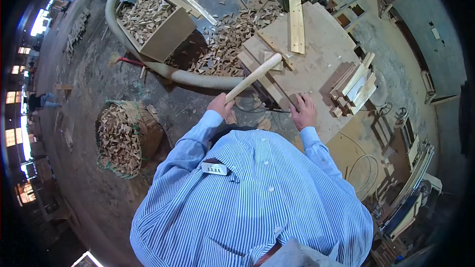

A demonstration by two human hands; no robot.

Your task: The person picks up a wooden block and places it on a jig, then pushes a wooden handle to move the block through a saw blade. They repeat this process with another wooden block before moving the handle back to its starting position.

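My left hand [220, 105] is closed around the lower end of a pale, smooth wooden stick [254, 77] with a rounded tip. The stick slants up and to the right, its far end over the near-left edge of the worktable [326, 34]. At that table's near edge, the fingers of my right hand [305, 112] curl against a small brown piece [294, 101], which they partly hide. A dark straight strip runs from there along the table's left side. Short flat wood pieces [274, 58] lie beyond the stick.
A long board [296, 20] and a stack of wood pieces [354, 88] lie on the table. Left of it, a ribbed hose [198, 80] crosses the floor by heaped offcuts [232, 39]. A wooden bin [168, 34] and a sack [148, 128] hold more offcuts.
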